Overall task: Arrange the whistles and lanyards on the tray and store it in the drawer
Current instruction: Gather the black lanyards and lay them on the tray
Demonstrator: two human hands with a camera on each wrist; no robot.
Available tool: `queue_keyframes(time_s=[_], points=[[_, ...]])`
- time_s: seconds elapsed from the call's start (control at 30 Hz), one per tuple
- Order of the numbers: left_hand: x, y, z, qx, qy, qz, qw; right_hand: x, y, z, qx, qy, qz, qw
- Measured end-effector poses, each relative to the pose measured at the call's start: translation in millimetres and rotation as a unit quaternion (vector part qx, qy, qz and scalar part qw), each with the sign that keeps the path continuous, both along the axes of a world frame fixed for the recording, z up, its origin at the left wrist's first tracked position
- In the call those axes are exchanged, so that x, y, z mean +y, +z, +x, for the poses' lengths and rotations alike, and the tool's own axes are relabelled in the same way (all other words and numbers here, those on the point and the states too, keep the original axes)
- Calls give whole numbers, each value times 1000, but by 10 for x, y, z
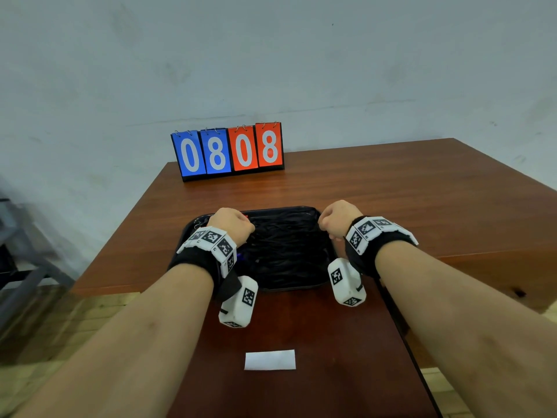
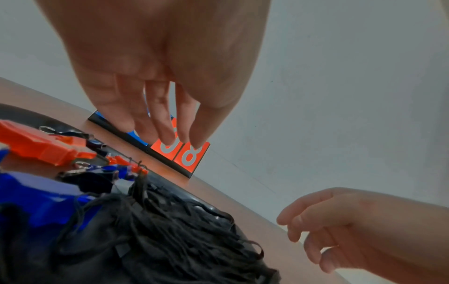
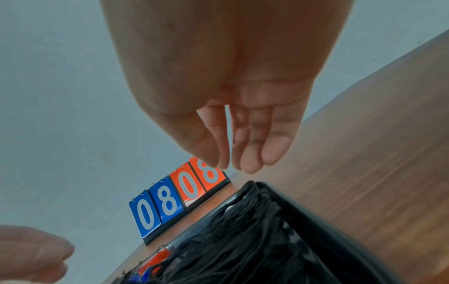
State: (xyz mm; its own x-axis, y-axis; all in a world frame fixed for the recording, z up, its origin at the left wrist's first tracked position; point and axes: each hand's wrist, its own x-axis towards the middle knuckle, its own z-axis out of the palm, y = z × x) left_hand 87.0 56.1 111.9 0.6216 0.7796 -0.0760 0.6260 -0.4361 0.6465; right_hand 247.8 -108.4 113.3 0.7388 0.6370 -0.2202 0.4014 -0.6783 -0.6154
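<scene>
A black tray (image 1: 292,285) lies mid-table, filled with a heap of black lanyards (image 1: 286,245). At its left end lie an orange whistle (image 2: 43,148) and a blue whistle (image 2: 36,201), with the lanyards (image 2: 170,230) beside them. My left hand (image 1: 232,224) hovers over the tray's left side. In the left wrist view, the left hand (image 2: 179,138) lets its fingers hang loosely and holds nothing. Just above the tray's right rim (image 3: 316,221) hovers my right hand (image 1: 334,220). The right wrist view shows the right hand (image 3: 233,165) relaxed and empty too.
A flip scoreboard (image 1: 227,152) reading 0808 stands at the table's far edge against the wall. A white label (image 1: 269,359) lies on the dark wood in front of the tray. The brown table (image 1: 391,191) stretches to the right. A grey frame (image 1: 18,267) stands at the left.
</scene>
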Motion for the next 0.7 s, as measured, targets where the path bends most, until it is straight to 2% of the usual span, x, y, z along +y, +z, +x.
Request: queue_keyframes(time_s=[0.4, 0.7], points=[[-217, 420, -384, -121, 49, 39, 991, -175, 395, -353, -60, 13, 63, 996], [-417, 683, -638, -139, 51, 71, 986, -329, 674, -678, -109, 23, 107, 988]])
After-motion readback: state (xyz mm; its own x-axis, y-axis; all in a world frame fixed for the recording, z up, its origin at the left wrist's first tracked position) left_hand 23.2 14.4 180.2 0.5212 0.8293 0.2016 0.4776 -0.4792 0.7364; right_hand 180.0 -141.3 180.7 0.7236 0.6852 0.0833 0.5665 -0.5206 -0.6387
